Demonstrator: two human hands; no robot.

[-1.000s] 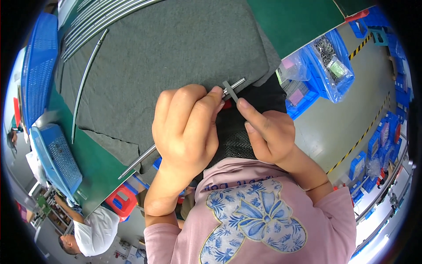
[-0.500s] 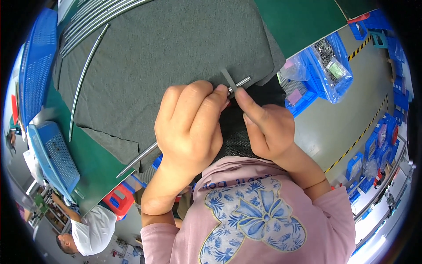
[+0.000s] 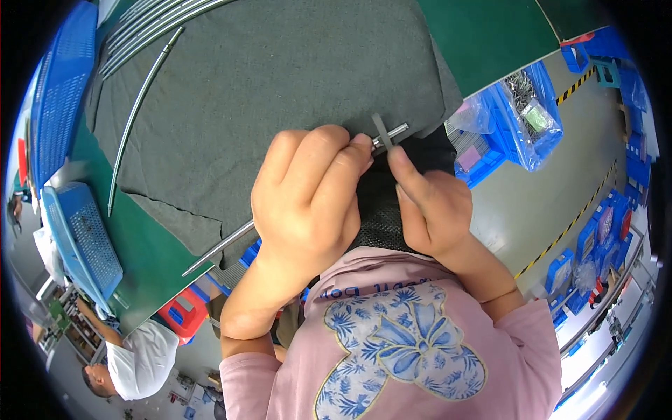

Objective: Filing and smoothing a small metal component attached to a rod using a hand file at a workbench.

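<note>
On my right, a blue bin (image 3: 521, 148) lined with clear plastic holds a heap of small metal parts (image 3: 521, 87) and a green-and-white packet (image 3: 537, 119). Just beside it, a second blue bin (image 3: 481, 169) holds thin grey pieces and a pink slip (image 3: 467, 159). To my left stand a light blue perforated basket (image 3: 91, 234) and a taller blue one (image 3: 64, 115); I cannot tell what either holds.

The metal rod (image 3: 222, 248) is in my left hand (image 3: 304, 199), its fingers closed around it in front of me. Its long axis slants from lower left to upper right: one end shows over the green table (image 3: 490, 42), the other pokes out past my left fingertips. My right hand (image 3: 441, 213) has its fingers closed on the lower end of a flat grey strip (image 3: 380, 127) — the grip's underside is hidden — and the strip lies across the rod near its upper-right end, almost square to it. More rods (image 3: 157, 31) lie side by side at the far left of the grey cloth (image 3: 294, 77).
</note>
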